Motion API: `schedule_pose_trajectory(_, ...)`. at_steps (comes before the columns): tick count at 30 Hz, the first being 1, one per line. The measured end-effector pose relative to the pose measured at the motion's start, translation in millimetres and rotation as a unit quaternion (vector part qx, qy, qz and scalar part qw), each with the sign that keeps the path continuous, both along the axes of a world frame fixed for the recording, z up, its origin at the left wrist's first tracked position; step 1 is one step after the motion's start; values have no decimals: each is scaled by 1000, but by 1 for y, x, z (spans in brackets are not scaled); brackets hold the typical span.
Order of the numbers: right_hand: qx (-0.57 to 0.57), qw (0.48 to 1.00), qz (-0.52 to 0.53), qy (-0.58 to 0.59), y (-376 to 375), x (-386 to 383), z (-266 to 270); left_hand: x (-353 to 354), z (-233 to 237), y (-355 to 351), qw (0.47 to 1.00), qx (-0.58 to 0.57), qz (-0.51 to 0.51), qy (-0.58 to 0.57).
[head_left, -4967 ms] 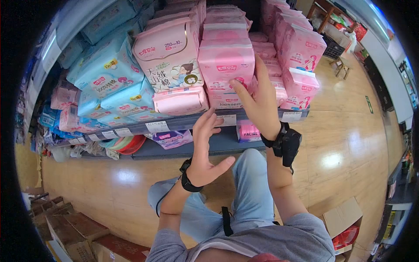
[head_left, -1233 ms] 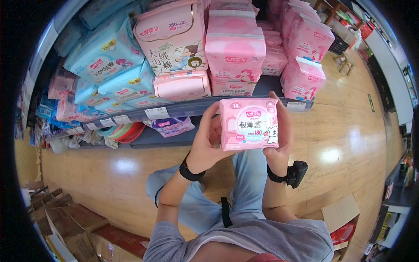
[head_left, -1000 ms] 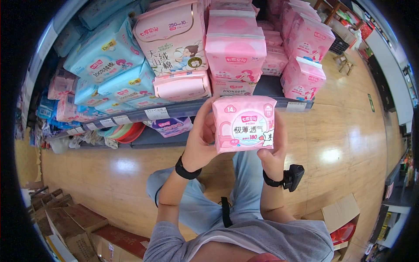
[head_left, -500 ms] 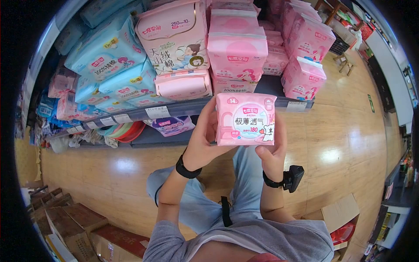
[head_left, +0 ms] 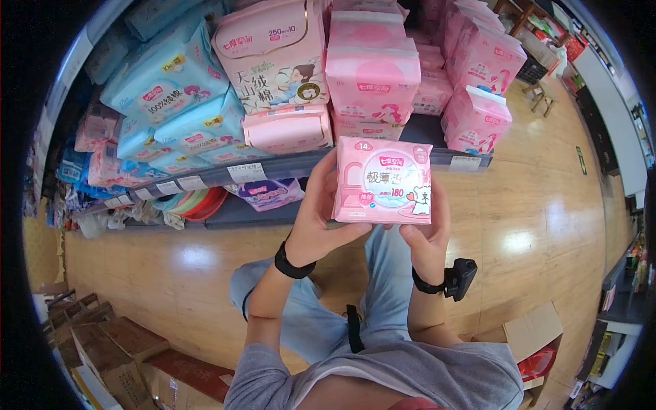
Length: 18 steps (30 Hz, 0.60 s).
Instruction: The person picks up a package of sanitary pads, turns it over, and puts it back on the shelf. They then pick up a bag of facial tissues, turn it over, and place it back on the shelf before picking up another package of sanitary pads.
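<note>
A pink square package (head_left: 384,181) with a white bear print is held between my two hands, its printed face toward the camera. My left hand (head_left: 316,219) wraps round its left side, the thumb along the bottom edge. My right hand (head_left: 432,229) grips the right side, thumb near the lower right corner, fingers partly hidden behind. Just beyond the package stand stacked pink packs (head_left: 372,85) and a large pale pink pack (head_left: 270,58) on the shelf. Black bands circle both wrists.
Blue packs (head_left: 164,82) fill the shelf's left part, above price tags on its edge (head_left: 246,172). More pink packs (head_left: 476,119) stand at the right. A purple pack (head_left: 268,195) lies lower down. Cardboard boxes (head_left: 119,365) sit at lower left, an open carton (head_left: 533,331) at lower right.
The pink package has risen slightly in my hands and its face has tilted a little. Both hands keep their hold on it.
</note>
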State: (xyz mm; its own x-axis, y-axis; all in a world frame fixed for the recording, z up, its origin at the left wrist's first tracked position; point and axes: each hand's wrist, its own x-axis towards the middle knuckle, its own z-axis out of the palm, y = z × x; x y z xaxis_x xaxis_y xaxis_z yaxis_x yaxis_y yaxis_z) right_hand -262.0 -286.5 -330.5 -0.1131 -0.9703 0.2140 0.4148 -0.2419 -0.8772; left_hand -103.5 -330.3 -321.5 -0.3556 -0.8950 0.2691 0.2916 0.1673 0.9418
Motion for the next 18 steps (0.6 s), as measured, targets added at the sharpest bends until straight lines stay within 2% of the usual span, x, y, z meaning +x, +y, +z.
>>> schedule_pose_trajectory(4,-5,1000,2,1,0,1,4,2,-1,-1,1000,-14,-2,-26)
schedule_pose_trajectory(18,7,1000,-1,5,2,4,3,3,0,-1,1000,-22,5,-11)
